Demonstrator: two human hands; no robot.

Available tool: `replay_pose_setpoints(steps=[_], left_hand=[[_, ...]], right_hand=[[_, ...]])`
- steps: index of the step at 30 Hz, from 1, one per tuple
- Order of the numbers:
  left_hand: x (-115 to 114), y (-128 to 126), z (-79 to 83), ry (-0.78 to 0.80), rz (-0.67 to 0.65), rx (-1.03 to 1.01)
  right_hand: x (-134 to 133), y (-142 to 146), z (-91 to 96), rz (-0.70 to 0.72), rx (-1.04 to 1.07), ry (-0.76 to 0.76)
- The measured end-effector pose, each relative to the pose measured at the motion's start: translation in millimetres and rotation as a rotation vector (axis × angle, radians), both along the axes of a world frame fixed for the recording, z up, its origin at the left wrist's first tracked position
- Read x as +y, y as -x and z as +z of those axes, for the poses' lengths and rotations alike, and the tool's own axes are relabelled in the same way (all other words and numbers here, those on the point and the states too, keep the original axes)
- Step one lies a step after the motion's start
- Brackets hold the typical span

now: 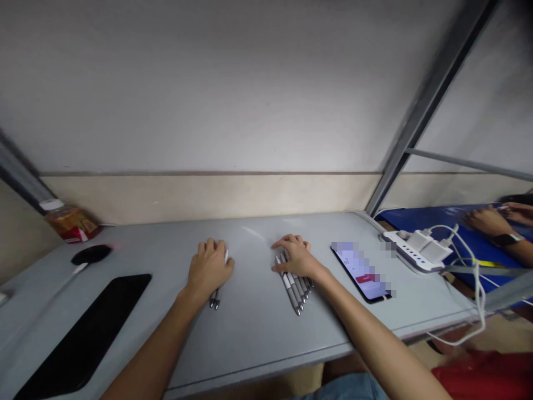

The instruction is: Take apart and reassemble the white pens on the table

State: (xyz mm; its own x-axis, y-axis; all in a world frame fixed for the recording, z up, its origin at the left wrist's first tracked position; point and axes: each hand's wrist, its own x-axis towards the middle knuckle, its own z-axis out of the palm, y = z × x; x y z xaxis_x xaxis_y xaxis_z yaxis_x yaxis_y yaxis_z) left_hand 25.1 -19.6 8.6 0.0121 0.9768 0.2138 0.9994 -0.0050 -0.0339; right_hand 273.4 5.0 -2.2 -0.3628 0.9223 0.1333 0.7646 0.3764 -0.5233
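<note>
On the grey desk, my left hand is curled over a small bunch of pens. Two dark tips poke out below the palm, and a white end shows beside the thumb; the rest is covered. To the right, my right hand rests on a fan of several white and grey pens. Its thumb and index finger sit at the left of their upper ends, while the other fingers curl over the far side. The pens lie flat, with their silver tips towards me.
A lit phone lies right of my right hand, near a white power strip with chargers and cables. On the left are a black slab, a black disc and a bottle. Another person's hands are at a blue table.
</note>
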Motion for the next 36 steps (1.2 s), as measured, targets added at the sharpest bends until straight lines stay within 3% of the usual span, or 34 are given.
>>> replay_pose_setpoints(steps=[10,17,21,24,28,32,34,36], left_hand=[[-1.4,-2.7,0.2,-0.013,-0.009,0.060],[-5.7,-7.3,2.4,0.003,-0.079,0.045],[-7.3,-14.9,3.1,0.059,-0.166,-0.043],[-7.9,-20.5,2.5,0.040,-0.262,-0.171],[-9.7,-28.7,0.1,-0.017,-0.449,-0.498],[-12.6,-38.0,-2.1,0.003,-0.565,-0.712],[-13.5,-40.4,-2.8,-0.003,-0.566,-0.734],[-13.2,-40.0,-3.2,-0.007,-0.562,-0.719]], right_hand=[[-1.4,0.2,2.6,-0.009,0.032,-0.021],[2.4,-6.1,10.0,-0.229,0.154,-0.141],[3.4,-6.2,10.5,-0.258,0.183,-0.165],[-0.8,-1.6,12.2,-0.188,0.198,-0.172],[-10.0,7.9,17.9,0.062,0.267,-0.197],[-15.6,15.2,20.1,0.284,0.347,-0.082],[-14.4,16.1,17.8,0.320,0.357,-0.027],[-10.2,14.5,14.5,0.266,0.395,-0.009]])
